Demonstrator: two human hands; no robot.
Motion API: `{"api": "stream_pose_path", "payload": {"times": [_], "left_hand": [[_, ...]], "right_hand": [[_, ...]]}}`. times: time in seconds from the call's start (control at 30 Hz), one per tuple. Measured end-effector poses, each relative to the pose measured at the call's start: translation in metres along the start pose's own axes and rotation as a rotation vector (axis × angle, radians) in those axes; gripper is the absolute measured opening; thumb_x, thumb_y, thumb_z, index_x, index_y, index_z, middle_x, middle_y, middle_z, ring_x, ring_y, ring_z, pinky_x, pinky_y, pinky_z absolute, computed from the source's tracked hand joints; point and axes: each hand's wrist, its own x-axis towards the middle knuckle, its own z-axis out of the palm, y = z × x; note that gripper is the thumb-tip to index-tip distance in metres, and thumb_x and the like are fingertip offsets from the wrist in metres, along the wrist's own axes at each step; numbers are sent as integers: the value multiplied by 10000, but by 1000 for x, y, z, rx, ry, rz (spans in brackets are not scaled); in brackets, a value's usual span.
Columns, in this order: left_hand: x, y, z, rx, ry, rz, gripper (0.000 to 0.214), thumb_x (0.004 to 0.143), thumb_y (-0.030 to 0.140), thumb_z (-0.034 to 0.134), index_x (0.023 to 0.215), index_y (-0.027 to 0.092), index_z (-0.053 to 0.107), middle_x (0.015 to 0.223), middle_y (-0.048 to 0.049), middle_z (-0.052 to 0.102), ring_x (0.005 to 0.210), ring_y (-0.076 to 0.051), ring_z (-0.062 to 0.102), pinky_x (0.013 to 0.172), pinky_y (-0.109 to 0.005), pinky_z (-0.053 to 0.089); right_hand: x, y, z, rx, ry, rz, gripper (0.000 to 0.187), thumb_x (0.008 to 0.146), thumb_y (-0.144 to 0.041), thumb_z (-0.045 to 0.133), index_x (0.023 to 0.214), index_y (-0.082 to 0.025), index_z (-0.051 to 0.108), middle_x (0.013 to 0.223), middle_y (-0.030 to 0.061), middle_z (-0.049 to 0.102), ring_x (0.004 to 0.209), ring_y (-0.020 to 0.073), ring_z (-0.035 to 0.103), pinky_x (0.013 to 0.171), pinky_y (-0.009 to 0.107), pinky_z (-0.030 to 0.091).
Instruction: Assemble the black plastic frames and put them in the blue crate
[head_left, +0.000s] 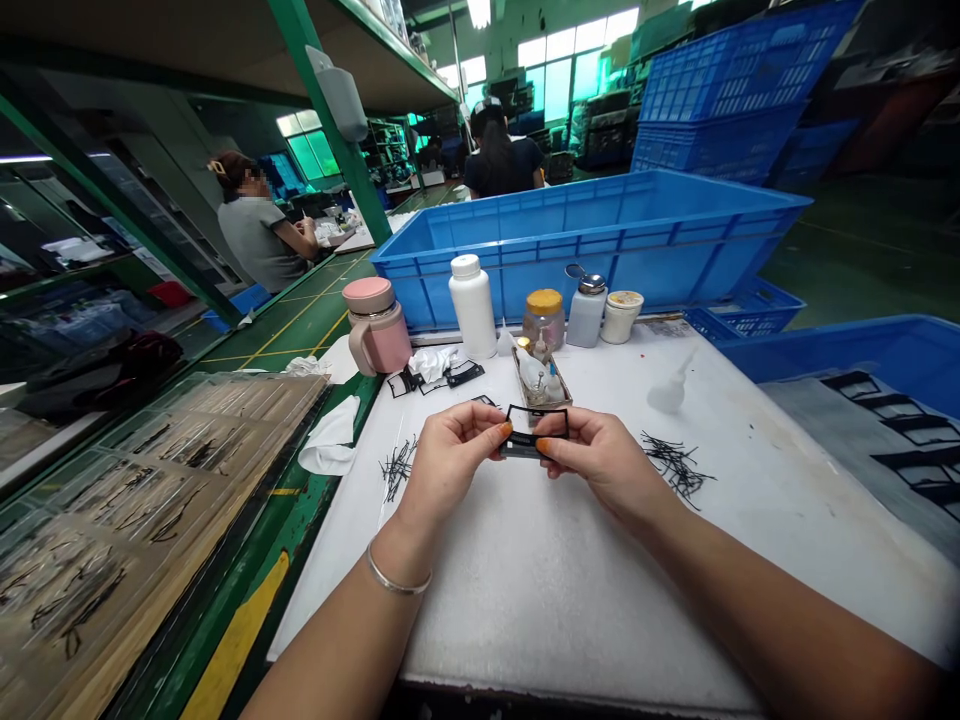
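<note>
Pinching a small black frame (523,439) at its two ends, thumb against fingers, with left hand (448,455) and right hand (592,447) alike, over the white tabletop (540,580). Spanning crosswise along its long axis, straight between both sets of fingertips, no nearer to one hand than the other. Flanked by a left pile of black strips (397,468) outside one hand and a right pile (677,466) outside the other.

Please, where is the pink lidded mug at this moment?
In the head view, the pink lidded mug stands left of centre, near the far left corner of the white tabletop, left of the tall white bottle.
</note>
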Motion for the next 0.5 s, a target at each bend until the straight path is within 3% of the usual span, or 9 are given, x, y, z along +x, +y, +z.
{"api": "stream_pose_path", "payload": {"times": [0.5], "left_hand": [[0, -3, 3, -32, 11, -23, 219, 748, 302, 757, 827, 117, 669, 708, -34, 640, 626, -103, 577, 580, -187, 465]], "right_hand": [[-1, -5, 0, -52, -4, -41, 142, 724, -251, 719, 792, -145, 653, 750, 12, 607, 633, 112, 564, 575, 236, 484]]}}
